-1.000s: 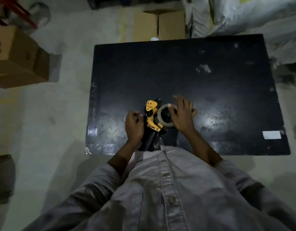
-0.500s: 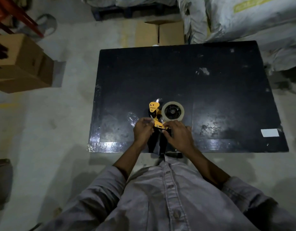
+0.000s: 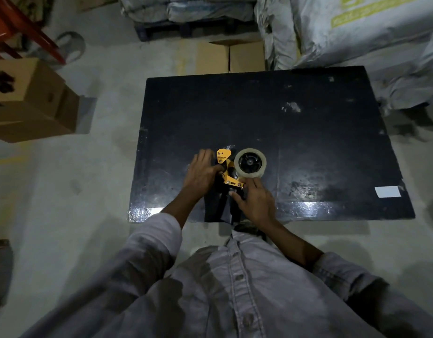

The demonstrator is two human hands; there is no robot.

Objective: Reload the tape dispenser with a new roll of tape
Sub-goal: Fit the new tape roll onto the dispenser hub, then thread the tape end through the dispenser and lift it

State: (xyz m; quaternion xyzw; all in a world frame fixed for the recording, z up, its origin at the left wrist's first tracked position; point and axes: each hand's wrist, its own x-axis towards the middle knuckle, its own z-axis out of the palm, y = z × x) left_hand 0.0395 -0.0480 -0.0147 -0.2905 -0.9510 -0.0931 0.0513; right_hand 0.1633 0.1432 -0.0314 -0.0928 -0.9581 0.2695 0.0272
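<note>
Steadying the yellow tape dispenser point(image 3: 228, 170) on the black table point(image 3: 308, 142), left hand point(image 3: 202, 172) curled round its frame, right hand point(image 3: 255, 201) gripping the handle point(image 3: 235, 206), clear tape roll point(image 3: 250, 175) already on the hub point(image 3: 250, 162), threading seemingly left to do.

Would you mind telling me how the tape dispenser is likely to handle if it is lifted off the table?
Probably stiff: the tape dispenser has a rigid-looking yellow frame. Likely heavier toward the tape roll, mounted at the end away from the black handle. Lying flat on the table, it seems unlikely to roll.
</note>
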